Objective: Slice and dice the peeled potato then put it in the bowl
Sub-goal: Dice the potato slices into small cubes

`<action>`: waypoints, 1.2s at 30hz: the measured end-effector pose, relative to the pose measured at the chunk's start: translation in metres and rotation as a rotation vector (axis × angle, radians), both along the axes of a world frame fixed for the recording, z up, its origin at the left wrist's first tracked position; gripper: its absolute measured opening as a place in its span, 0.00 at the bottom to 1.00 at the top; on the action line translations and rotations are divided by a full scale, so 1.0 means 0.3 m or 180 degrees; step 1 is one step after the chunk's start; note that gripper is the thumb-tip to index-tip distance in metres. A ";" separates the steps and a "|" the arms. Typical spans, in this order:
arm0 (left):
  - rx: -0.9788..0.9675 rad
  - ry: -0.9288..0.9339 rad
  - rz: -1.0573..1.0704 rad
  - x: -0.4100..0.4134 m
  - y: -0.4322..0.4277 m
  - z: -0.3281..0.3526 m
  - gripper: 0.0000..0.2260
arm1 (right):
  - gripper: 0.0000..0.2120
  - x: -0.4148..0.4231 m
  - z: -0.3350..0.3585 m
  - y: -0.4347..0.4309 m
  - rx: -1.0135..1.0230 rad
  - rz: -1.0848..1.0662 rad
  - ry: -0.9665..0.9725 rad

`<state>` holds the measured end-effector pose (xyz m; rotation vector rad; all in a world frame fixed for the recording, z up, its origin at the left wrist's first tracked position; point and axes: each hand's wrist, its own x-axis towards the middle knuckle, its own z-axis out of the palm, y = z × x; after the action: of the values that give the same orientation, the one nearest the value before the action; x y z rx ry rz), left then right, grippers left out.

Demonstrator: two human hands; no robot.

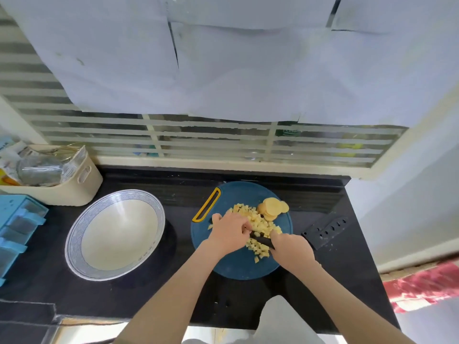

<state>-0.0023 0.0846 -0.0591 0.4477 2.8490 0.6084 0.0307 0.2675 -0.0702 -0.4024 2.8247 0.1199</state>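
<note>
The right hand wraps round the black knife, its blade in the diced potato just beyond its knuckles. The left hand curls onto that pile, its hold hidden. The bowl sits well to its left.

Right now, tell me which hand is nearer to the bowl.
Left. The left hand is over the left half of the cutting board, the side toward the bowl; the right hand, gripping the knife, is farther right.
</note>
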 end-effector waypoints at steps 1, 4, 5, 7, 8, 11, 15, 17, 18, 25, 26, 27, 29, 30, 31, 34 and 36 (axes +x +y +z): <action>-0.0112 -0.0081 -0.0025 -0.008 0.012 0.007 0.09 | 0.10 0.000 0.006 0.008 0.0030 0.0086 0.0010; -0.0436 -0.0320 -0.0043 -0.017 0.046 0.016 0.08 | 0.09 0.016 -0.001 0.037 0.0044 0.0182 -0.0001; -0.0506 -0.0320 -0.0009 -0.019 0.055 0.013 0.09 | 0.08 0.020 -0.001 0.041 0.0053 0.0247 0.0055; -0.0615 -0.0321 0.0066 -0.023 0.061 0.000 0.13 | 0.10 0.021 0.007 0.038 0.0074 0.0403 0.0202; -0.0681 -0.0349 0.0101 -0.024 0.066 -0.008 0.15 | 0.16 0.025 0.016 0.042 0.0073 0.0397 0.0219; -0.0570 -0.0308 0.0228 -0.020 0.084 -0.017 0.15 | 0.10 0.042 0.015 0.051 0.0122 0.0492 0.0183; -0.0325 -0.0546 -0.0047 -0.003 0.098 -0.013 0.17 | 0.09 0.056 0.015 0.077 0.0050 0.0336 0.0149; -0.0618 -0.0667 -0.0290 0.002 0.094 -0.015 0.22 | 0.09 0.057 0.024 0.083 0.0038 0.0359 0.0073; -0.0700 -0.0669 -0.0266 0.002 0.094 -0.017 0.22 | 0.09 0.059 0.027 0.086 0.0064 0.0389 0.0066; -0.0919 -0.0825 0.0542 -0.031 0.141 -0.008 0.26 | 0.09 0.048 0.057 0.119 0.0137 0.0393 0.0068; -0.0974 -0.0755 0.0643 -0.039 0.142 -0.006 0.26 | 0.09 0.046 0.060 0.121 0.0125 0.0390 0.0064; -0.0990 -0.0697 0.0718 -0.049 0.142 -0.005 0.25 | 0.09 0.042 0.060 0.123 0.0121 0.0375 0.0057; -0.0872 -0.0656 0.0770 -0.066 0.139 -0.002 0.26 | 0.10 0.034 0.058 0.122 0.0150 0.0347 0.0035; -0.0781 -0.0679 0.0693 -0.070 0.137 -0.004 0.28 | 0.10 0.031 0.055 0.119 0.0167 0.0352 0.0036; -0.0746 -0.0718 0.0533 -0.070 0.137 -0.004 0.31 | 0.10 0.029 0.051 0.115 0.0188 0.0367 0.0053; -0.0859 -0.0763 0.0201 -0.059 0.140 -0.008 0.32 | 0.09 0.023 0.043 0.098 0.0264 0.0389 0.0065; -0.0641 -0.0619 0.0431 -0.062 0.136 -0.018 0.24 | 0.09 0.016 0.039 0.091 0.0285 0.0331 0.0030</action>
<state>-0.0208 0.1254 -0.0646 0.1543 2.7309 0.3588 0.0356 0.2946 -0.0586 -0.5296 2.7949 0.2693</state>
